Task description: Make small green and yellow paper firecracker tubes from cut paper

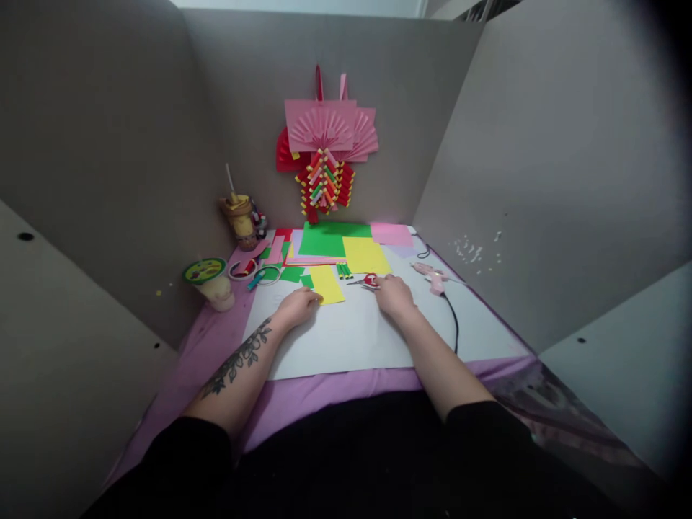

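My left hand [297, 306] is closed at the lower left edge of a yellow paper strip [327, 283], its fingertips pinching the paper. Opposite it, my right hand [396, 297] has its fingers around the red handles of a pair of scissors [370, 280], whose blades point left toward the strip. Just behind the blades lie a few small green paper rolls with yellow ends [344, 271]. A larger yellow sheet [367, 254] and a green sheet [327, 239] are stacked farther back.
To the right sits a pink glue gun [434, 278] with a black cord. Rolls of tape [267, 274], a lidded cup [215, 283] and a pen holder [241, 220] stand at the left. Paper fan and firecracker decorations [324, 144] hang on the grey back panel.
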A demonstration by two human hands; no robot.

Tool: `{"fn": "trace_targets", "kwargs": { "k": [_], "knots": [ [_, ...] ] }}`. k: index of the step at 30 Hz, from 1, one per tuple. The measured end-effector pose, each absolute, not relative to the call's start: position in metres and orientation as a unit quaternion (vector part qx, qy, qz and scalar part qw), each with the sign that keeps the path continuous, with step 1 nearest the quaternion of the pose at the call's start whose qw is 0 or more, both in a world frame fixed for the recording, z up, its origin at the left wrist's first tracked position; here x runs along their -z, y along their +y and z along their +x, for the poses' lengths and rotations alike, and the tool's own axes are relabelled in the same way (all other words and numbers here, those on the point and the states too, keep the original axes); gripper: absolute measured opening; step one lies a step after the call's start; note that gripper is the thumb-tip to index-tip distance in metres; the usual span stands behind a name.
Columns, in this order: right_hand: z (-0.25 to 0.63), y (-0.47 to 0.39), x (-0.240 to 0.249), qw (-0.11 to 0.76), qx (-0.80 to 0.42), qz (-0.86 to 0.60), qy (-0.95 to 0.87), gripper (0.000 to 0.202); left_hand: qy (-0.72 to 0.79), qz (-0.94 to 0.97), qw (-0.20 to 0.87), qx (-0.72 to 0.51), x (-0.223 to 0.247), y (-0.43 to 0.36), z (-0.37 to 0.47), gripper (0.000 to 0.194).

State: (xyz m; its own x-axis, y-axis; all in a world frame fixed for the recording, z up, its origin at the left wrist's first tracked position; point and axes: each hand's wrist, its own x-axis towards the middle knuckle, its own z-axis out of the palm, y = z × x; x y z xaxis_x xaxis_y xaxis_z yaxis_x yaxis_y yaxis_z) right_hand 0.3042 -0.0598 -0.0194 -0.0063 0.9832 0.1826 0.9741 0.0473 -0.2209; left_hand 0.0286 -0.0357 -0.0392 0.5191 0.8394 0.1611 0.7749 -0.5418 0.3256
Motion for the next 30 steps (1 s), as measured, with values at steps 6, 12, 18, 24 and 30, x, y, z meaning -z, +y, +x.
{"fn": "trace_targets", "kwargs": {
  "k": [6, 12, 18, 24, 30],
  "knots": [
    [0.259, -0.059, 0.037, 0.187, -0.071, -0.578, -0.791, 0.029, 0.458, 0.87, 0.097, -0.157, 0.032, -0.044, 0.032, 0.032],
    [0.246, -0.051, 0.046, 0.186, -0.09, -0.595, -0.777, 0.011, 0.46, 0.868, 0.103, -0.158, 0.03, -0.044, 0.033, 0.029],
    [0.248, -0.054, 0.048, 0.212, -0.095, -0.574, -0.786, 0.009, 0.467, 0.862, 0.104, -0.167, 0.03, -0.045, 0.037, 0.021],
    [0.248, -0.053, 0.052, 0.281, -0.111, -0.534, -0.79, 0.006, 0.453, 0.858, 0.12, -0.209, 0.031, -0.042, 0.041, 0.02],
    [0.249, -0.047, 0.058, 0.324, -0.139, -0.533, -0.769, 0.007, 0.603, 0.755, 0.107, -0.235, 0.016, -0.032, 0.016, 0.033]
  ]
}}
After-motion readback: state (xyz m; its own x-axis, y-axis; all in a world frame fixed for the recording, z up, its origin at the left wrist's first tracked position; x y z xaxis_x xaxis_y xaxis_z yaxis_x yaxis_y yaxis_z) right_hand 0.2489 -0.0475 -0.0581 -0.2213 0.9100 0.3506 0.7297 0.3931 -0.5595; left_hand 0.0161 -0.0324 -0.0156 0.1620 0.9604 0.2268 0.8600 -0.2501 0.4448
